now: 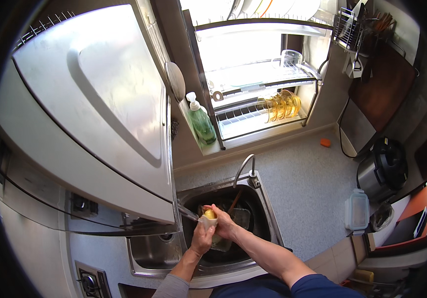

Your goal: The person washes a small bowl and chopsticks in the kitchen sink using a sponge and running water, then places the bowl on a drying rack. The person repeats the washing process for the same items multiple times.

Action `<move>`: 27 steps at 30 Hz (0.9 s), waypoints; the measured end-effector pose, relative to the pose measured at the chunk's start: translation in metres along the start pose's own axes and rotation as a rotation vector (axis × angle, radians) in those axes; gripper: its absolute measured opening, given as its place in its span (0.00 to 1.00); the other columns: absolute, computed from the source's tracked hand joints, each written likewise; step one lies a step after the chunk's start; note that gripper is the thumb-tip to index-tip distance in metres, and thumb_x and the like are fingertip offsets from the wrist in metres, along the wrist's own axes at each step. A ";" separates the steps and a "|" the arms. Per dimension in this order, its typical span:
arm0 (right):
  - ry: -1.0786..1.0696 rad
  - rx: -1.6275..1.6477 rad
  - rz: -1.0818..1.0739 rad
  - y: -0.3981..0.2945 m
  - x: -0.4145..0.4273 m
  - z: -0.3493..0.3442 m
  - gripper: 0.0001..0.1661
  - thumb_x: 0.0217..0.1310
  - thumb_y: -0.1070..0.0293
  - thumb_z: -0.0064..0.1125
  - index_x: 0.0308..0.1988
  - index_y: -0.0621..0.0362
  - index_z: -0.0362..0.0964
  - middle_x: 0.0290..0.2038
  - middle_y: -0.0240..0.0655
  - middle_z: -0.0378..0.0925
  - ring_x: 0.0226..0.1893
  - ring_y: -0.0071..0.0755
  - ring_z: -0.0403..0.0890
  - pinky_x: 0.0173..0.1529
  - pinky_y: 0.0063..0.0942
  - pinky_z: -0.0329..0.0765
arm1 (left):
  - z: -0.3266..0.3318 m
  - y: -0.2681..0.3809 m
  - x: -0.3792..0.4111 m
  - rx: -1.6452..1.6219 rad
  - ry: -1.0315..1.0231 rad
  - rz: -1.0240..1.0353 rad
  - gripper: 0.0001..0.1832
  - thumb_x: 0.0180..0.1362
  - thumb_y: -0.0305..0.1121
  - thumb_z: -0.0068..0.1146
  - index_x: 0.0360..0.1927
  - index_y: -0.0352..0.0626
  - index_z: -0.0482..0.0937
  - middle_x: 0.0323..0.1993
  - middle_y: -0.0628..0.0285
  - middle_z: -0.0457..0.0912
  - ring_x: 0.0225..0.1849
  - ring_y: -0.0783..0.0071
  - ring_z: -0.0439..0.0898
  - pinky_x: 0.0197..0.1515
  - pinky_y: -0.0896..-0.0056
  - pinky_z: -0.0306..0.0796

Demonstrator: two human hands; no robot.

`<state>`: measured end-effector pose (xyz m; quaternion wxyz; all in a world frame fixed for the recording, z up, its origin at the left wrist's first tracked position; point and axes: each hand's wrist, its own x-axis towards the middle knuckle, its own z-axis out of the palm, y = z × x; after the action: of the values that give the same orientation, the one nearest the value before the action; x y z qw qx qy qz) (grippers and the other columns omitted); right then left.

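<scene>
Over the right basin of the steel sink [269,223], my left hand [201,239] grips a small pale, cup-like thing [208,222] from below. My right hand [224,222] curls around its far side, with its fingers against a rounded yellow piece [210,214] at the top. Whether that yellow piece is a sponge or a dish I cannot tell. A metal faucet spout [188,213] comes in from the left, close to my hands. Beneath them, a clear container [241,218] lies in the dark basin beside a brown stick-like utensil [235,201].
A thin gooseneck tap [251,164] rises at the sink's back corner. A large white cabinet [98,93] overhangs the left side. A green soap bottle [202,124] stands by the window rack. Farther right are an electric cooker [381,171], a lidded container [357,210] and an orange piece [325,142].
</scene>
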<state>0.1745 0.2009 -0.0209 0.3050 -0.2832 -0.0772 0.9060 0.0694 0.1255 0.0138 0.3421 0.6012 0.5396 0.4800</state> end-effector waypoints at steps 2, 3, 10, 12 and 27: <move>0.041 -0.175 -0.006 0.001 -0.022 0.034 0.28 0.73 0.41 0.34 0.64 0.39 0.60 0.54 0.34 0.70 0.52 0.36 0.72 0.55 0.39 0.73 | -0.015 0.012 0.005 -0.010 0.094 -0.155 0.15 0.61 0.35 0.54 0.44 0.32 0.74 0.38 0.52 0.80 0.41 0.62 0.80 0.45 0.65 0.73; 0.040 -0.262 -0.041 0.002 -0.026 0.041 0.28 0.74 0.42 0.33 0.66 0.37 0.56 0.57 0.35 0.68 0.55 0.37 0.70 0.58 0.37 0.70 | -0.016 0.029 0.015 -0.061 0.146 -0.198 0.15 0.62 0.37 0.56 0.41 0.33 0.76 0.35 0.57 0.81 0.37 0.68 0.80 0.41 0.67 0.73; 0.067 -0.441 -0.501 0.034 -0.001 0.014 0.27 0.72 0.48 0.39 0.53 0.57 0.72 0.48 0.38 0.76 0.48 0.36 0.76 0.56 0.30 0.71 | 0.022 0.003 0.020 -0.264 0.401 -0.402 0.11 0.67 0.35 0.48 0.40 0.37 0.74 0.31 0.66 0.77 0.32 0.77 0.76 0.36 0.72 0.71; 0.010 -0.101 -0.155 0.021 0.006 0.006 0.25 0.73 0.48 0.38 0.51 0.55 0.73 0.44 0.35 0.78 0.46 0.33 0.77 0.54 0.32 0.73 | 0.022 -0.006 -0.004 0.273 0.221 -0.127 0.14 0.67 0.35 0.45 0.45 0.32 0.72 0.39 0.52 0.77 0.38 0.61 0.77 0.43 0.62 0.70; -0.083 0.009 0.032 -0.001 -0.012 -0.004 0.27 0.72 0.44 0.39 0.49 0.54 0.72 0.39 0.35 0.79 0.43 0.37 0.79 0.47 0.41 0.78 | 0.012 0.026 -0.001 0.539 0.031 0.356 0.22 0.66 0.38 0.44 0.53 0.26 0.70 0.49 0.35 0.75 0.53 0.39 0.74 0.55 0.54 0.67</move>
<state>0.1854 0.1944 -0.0182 0.2881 -0.2451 -0.0814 0.9221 0.0888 0.1206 0.0340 0.0730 0.7476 0.5387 0.3814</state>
